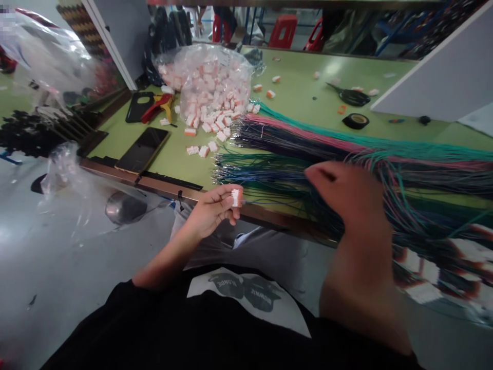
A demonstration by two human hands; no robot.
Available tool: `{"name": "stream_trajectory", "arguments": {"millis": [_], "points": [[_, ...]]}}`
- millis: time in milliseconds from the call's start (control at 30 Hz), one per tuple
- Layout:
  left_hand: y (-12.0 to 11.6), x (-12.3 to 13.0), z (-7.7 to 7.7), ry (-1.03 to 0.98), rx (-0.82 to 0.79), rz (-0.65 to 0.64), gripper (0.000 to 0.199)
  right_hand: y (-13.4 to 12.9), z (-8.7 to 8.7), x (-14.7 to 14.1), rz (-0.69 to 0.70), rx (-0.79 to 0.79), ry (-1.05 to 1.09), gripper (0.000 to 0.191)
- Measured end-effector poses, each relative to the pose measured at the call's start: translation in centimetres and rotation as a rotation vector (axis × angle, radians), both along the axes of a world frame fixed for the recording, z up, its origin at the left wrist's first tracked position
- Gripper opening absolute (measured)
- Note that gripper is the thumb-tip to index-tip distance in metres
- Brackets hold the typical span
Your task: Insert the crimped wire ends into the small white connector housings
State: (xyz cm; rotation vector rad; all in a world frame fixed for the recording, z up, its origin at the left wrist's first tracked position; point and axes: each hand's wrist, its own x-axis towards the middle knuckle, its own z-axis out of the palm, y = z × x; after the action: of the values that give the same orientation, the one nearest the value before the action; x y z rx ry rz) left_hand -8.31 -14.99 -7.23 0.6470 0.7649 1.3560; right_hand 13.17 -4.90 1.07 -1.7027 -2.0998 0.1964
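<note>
While pinched between thumb and fingers of the left hand [219, 208], just below the dial's centre, shows white and orange as a small connector [236, 198]. From the connector, runs rightward as a thin blue wire [269, 201]. At three o'clock, blurred and curled over the wire bundles [292, 137] as the right hand [342, 192] — cannot tell whether gripping a strand. Spread from near centre toward three o'clock in teal, pink, dark and blue, with metal tips facing left. Between eleven and twelve, noted as a clear bag [210, 77] filled with similar white-and-orange pieces, with loose pieces [203, 151] lying just below. At ten o'clock, placed side by side: black case [138, 107] and red-and-yellow pliers [158, 107]. Between nine and ten, laid flat near the edge of the green table [175, 169]: dark phone [143, 149]. At two o'clock, recorded together: black-handled tool [352, 96] and, just below, black tape roll [356, 121]. At four o'clock, bunched and partly blurred: more white-and-orange connectors [423, 272]. Between twelve and one, beyond the table: red stool [283, 31].
</note>
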Motion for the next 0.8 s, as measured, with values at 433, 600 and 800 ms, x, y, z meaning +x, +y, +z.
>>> {"name": "stream_trajectory", "arguments": {"millis": [433, 600, 800], "points": [[0.1, 0.1, -0.2, -0.054, 0.034, -0.024, 0.034, -1.2, -0.6, 0.1, 0.41, -0.156, 0.487, 0.016], [0.2, 0.1, -0.2, -0.054, 0.04, -0.028, 0.034, -3.6, -1.7, -5.1, 0.787, -0.025, 0.205, 0.024], [0.2, -0.2, -0.6, -0.049, 0.073, -0.032, 0.036, -3.9, -2.2, -5.3, 0.679, -0.048, 0.359, 0.017]]}}
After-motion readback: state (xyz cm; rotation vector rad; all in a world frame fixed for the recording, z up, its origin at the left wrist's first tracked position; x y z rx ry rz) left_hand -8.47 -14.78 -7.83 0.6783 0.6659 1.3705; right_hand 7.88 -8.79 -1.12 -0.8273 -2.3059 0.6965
